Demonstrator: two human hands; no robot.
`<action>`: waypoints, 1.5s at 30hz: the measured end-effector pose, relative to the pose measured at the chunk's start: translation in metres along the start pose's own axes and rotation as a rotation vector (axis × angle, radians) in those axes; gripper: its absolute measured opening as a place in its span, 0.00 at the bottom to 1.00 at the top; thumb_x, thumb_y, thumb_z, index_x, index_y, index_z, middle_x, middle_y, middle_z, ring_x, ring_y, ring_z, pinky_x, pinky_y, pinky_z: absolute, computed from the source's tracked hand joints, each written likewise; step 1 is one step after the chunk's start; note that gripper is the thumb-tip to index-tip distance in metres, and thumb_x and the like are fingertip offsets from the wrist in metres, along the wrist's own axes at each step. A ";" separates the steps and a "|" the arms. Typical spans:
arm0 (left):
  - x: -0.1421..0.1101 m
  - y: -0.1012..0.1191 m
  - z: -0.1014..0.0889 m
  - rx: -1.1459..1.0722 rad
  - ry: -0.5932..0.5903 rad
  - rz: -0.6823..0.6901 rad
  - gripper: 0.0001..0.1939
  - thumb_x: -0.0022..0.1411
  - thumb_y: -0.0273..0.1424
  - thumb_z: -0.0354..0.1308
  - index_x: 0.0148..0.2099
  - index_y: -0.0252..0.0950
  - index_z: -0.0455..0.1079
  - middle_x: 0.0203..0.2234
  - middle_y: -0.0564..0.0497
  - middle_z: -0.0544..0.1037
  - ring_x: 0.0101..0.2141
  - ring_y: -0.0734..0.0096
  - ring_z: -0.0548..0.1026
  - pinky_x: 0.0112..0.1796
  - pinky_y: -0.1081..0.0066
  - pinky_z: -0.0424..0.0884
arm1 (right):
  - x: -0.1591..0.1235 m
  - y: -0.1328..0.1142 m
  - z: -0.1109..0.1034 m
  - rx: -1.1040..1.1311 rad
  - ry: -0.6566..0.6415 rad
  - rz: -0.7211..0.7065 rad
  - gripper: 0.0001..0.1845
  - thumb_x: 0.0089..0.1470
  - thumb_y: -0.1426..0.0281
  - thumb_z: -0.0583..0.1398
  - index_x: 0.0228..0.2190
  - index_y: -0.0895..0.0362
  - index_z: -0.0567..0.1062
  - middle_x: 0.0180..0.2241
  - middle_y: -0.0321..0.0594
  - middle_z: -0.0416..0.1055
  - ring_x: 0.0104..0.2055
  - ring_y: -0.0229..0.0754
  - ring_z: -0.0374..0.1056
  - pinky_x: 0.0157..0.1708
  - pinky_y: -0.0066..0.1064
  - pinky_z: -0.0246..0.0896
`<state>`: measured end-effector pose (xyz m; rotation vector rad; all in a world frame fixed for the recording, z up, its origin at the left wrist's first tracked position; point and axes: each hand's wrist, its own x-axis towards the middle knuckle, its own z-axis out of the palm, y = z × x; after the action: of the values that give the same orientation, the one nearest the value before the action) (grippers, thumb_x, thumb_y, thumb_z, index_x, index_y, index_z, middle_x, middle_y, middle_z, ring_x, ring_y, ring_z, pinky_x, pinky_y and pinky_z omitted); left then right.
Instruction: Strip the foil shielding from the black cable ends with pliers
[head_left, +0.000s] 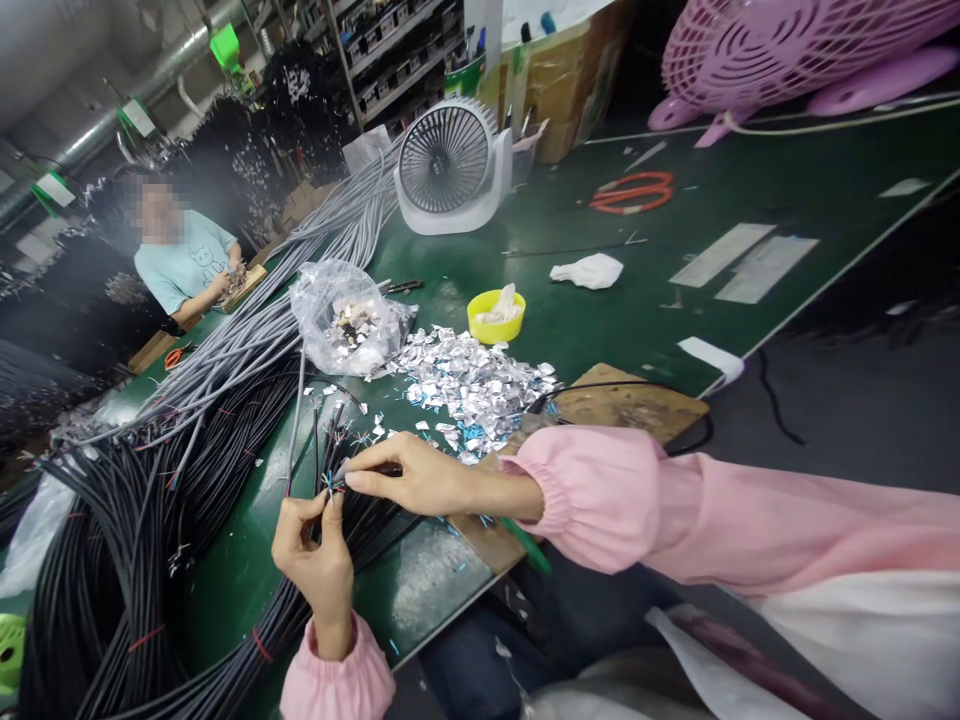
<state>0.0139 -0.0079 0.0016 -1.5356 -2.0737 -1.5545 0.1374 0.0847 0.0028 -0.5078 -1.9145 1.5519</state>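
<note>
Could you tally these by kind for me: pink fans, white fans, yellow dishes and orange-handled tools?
Pink fan: 1
White fan: 1
Yellow dish: 1
Orange-handled tools: 2 (one on the right, one at the far left)
Total: 5

long, plain pink sleeves [750,510] puff out loosely above gathered, ruffled elastic cuffs [555,500]. white fabric [870,640] shows at the torso, and dark blue trousers [469,655] cover the legs.
</note>
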 end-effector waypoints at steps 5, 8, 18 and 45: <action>0.000 0.000 0.000 -0.003 -0.008 -0.013 0.11 0.52 0.33 0.56 0.21 0.36 0.65 0.15 0.55 0.66 0.19 0.75 0.66 0.23 0.73 0.64 | 0.001 0.001 0.001 0.048 0.000 0.002 0.15 0.52 0.65 0.56 0.27 0.61 0.78 0.22 0.35 0.70 0.24 0.35 0.61 0.23 0.24 0.53; 0.001 0.001 0.000 0.001 -0.015 -0.023 0.11 0.53 0.34 0.56 0.21 0.36 0.65 0.15 0.55 0.67 0.19 0.74 0.66 0.23 0.73 0.65 | 0.002 0.002 0.002 0.106 -0.038 0.022 0.15 0.53 0.67 0.54 0.24 0.62 0.76 0.17 0.33 0.63 0.20 0.31 0.55 0.19 0.23 0.48; 0.001 0.004 0.001 0.030 -0.050 -0.105 0.11 0.51 0.34 0.56 0.20 0.35 0.67 0.13 0.56 0.67 0.16 0.76 0.64 0.18 0.75 0.61 | -0.003 0.004 0.006 -0.205 0.182 -0.012 0.12 0.52 0.67 0.57 0.33 0.57 0.79 0.30 0.39 0.76 0.29 0.37 0.67 0.29 0.25 0.57; 0.005 -0.015 0.001 -0.189 -0.275 -0.226 0.23 0.59 0.46 0.49 0.20 0.36 0.65 0.11 0.53 0.61 0.12 0.80 0.54 0.13 0.76 0.52 | -0.001 -0.001 0.003 -0.141 0.160 0.034 0.13 0.51 0.67 0.57 0.32 0.59 0.79 0.31 0.40 0.77 0.30 0.39 0.70 0.31 0.27 0.61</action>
<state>0.0000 -0.0036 -0.0054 -1.7155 -2.3800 -1.7462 0.1359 0.0814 0.0030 -0.7075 -1.9081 1.3600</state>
